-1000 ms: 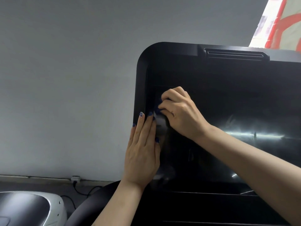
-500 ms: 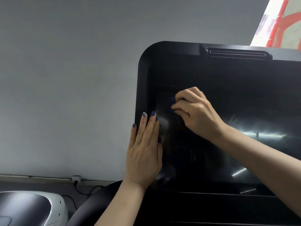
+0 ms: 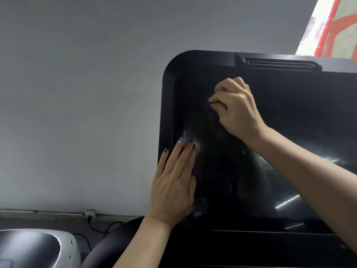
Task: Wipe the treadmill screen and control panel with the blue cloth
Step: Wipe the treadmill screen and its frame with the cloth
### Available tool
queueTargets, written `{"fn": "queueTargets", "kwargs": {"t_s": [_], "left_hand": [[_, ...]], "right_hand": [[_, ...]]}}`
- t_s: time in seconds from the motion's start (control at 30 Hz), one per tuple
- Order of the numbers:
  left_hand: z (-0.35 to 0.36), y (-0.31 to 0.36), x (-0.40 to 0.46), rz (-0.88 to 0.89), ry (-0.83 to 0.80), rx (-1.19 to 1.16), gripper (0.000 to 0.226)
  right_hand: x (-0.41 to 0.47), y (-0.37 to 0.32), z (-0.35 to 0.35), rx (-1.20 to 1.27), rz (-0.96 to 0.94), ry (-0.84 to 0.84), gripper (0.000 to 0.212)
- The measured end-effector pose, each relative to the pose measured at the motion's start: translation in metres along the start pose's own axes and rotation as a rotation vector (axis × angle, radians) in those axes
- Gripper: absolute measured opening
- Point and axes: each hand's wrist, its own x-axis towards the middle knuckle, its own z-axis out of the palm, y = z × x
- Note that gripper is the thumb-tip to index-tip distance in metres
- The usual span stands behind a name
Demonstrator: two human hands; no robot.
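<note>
Head view: right hand (image 3: 234,107) bunches mostly hidden blue cloth (image 3: 207,105); left hand (image 3: 174,182) flat on screen (image 3: 289,132).

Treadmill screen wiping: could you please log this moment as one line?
right hand: grips blue cloth on upper treadmill screen | left hand: flat on screen's left edge | stage: wiping underway

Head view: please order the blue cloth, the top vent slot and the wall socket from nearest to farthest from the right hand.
1. Blue cloth, pinched in the right hand.
2. Vent slot, top edge, above.
3. Wall socket, low left, beyond the left hand.
</note>
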Motion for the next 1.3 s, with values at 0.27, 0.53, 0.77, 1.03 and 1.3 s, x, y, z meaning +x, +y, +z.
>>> {"fn": "queueTargets", "kwargs": {"t_s": [0.27,0.53,0.77,1.03,1.3], "left_hand": [[0.0,0.0,0.0,0.001,0.016,-0.022,0.053],[0.001,0.0,0.0,-0.005,0.024,-0.024,0.051],[0.002,0.0,0.0,-0.007,0.026,-0.024,0.05],[0.001,-0.001,0.0,-0.001,0.026,-0.029,0.051],[0.003,-0.001,0.0,0.021,0.046,-0.001,0.05]], "right_hand": [[-0.002,0.022,-0.014,-0.015,-0.021,-0.014,0.005],[-0.009,0.028,-0.023,0.015,-0.11,-0.093,0.005],[-0.015,0.014,-0.011,0.05,-0.043,-0.04,0.003],[-0.025,0.013,-0.018,0.066,-0.05,-0.055,0.002],[-0.042,0.024,-0.034,0.089,-0.123,-0.125,0.004]]}}
